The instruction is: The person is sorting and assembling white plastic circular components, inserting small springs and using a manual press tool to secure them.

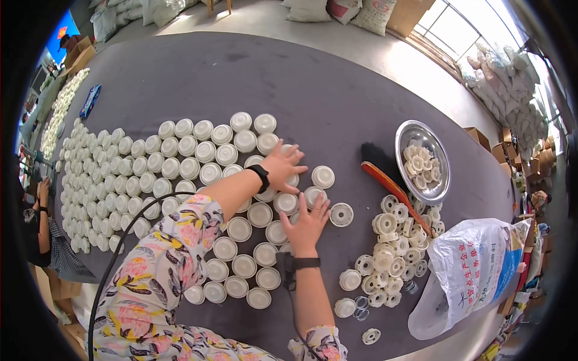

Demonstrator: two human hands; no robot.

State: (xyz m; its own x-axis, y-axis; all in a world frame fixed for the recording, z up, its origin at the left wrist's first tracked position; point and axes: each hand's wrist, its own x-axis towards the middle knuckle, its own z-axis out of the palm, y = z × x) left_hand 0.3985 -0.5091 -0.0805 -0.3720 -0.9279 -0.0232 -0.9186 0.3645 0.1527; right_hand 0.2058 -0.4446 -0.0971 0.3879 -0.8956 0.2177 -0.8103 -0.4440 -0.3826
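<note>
Over the middle of the grey table point(337, 90), both your hands are among the white caps point(239, 229), which lie in staggered rows running off to the L end, packed closest there. Your L hand point(284, 168) is open, palm down, fingers spread over caps at the R edge of the rows; a few are part hidden under it. Your R hand point(307, 225) is open too, fingers fanned & pointing away from you, tips at a single cap point(314, 195). Can't tell how hard either one presses. Another loose cap point(323, 176) sits just beyond, approx. level w/ your L thumb, & a flat ring w/ a centre hole point(341, 214) lies just R of your R hand.

Farther R: a pile of white ring pieces point(391, 259), w/ a brush point(388, 186), orange-red handle, black bristles, lying tilted, its handle end at the pile. Steel bowl point(415, 133) behind that holds more white pieces. Thin wire coils point(361, 308) lie nr the pile's near side, & a printed plastic bag point(469, 271) is at the table's R edge. Far L, a blue packet point(90, 101) lies behind the rows; a co-worker's hand point(43, 189) shows past that end.
</note>
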